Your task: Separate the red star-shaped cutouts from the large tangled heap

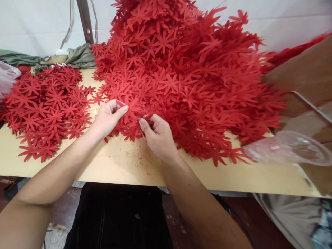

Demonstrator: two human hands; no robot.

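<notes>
Thumb and fingers of my left hand (109,117) are pinched on a red flower-shaped cutout (133,105) with long narrow petals. My right hand (158,135) is closed the same way, its thumb and forefinger pinching a red petal-shaped piece (148,117). Whether both hands hold one and the same cutout cannot be made out. Both hands are at the front of a tall heap of red flower cutouts (171,83). Left of my left hand, a smaller, flatter pile of red flower cutouts (49,103) lies on the table.
The pale table (116,166) has red crumbs near its front edge. A brown cardboard box (303,72) stands at the right, with a clear plastic cup or bag (287,148) before it. Grey-green cloth (82,56) and a metal upright (85,20) are at the back left.
</notes>
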